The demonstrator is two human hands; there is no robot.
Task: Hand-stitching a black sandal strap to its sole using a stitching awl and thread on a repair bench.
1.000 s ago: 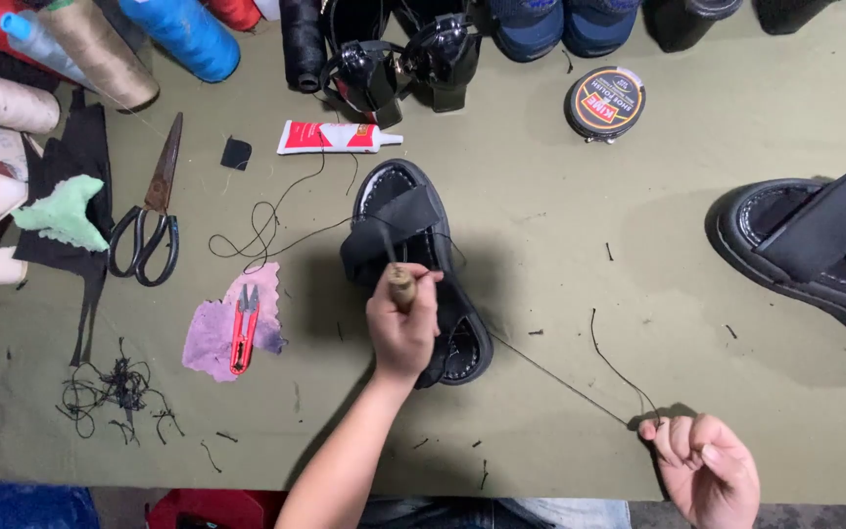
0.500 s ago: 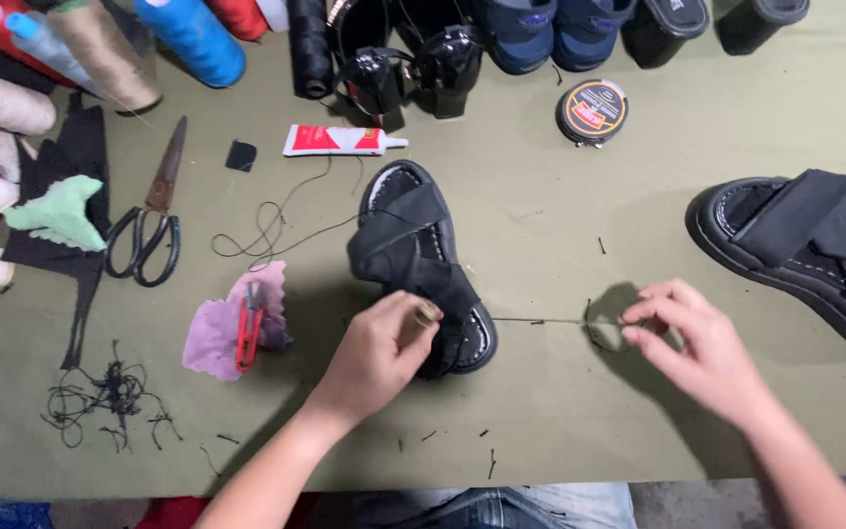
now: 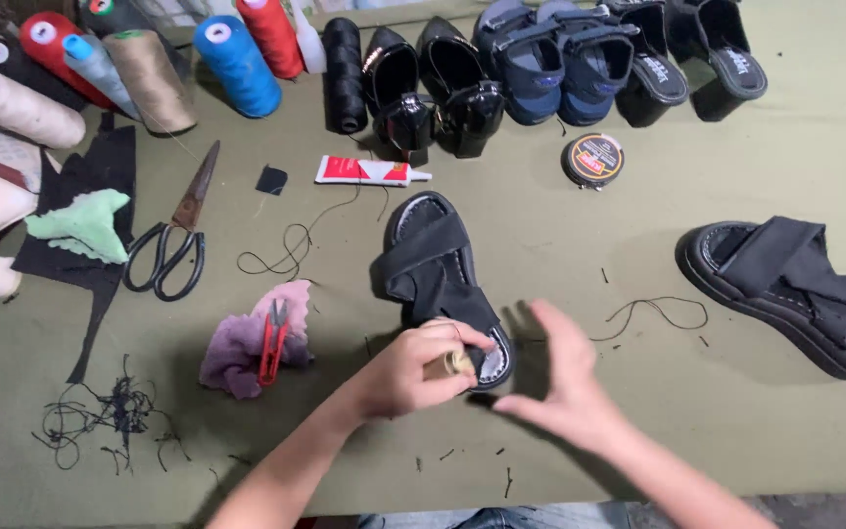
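A black sandal (image 3: 430, 269) lies on the olive cloth at the centre, heel towards me. My left hand (image 3: 405, 370) grips a small wooden-handled tool (image 3: 454, 362) pressed against the sandal's heel. Just right of the heel, my right hand (image 3: 562, 380) is blurred, with its fingers apart and nothing seen in them. A slack black thread (image 3: 654, 312) curls on the cloth to the right of that hand.
The second black sandal (image 3: 791, 294) lies at the right. Scissors (image 3: 173, 240), red snips (image 3: 272, 338) on a purple rag, a glue tube (image 3: 369, 171), a round tin (image 3: 592, 159), thread cones (image 3: 237, 64) and several shoes (image 3: 531, 59) lie around.
My right hand has come back in from the right towards the sandal's heel. The thread it pulled taut now lies slack on the cloth. My left hand stays at the heel.
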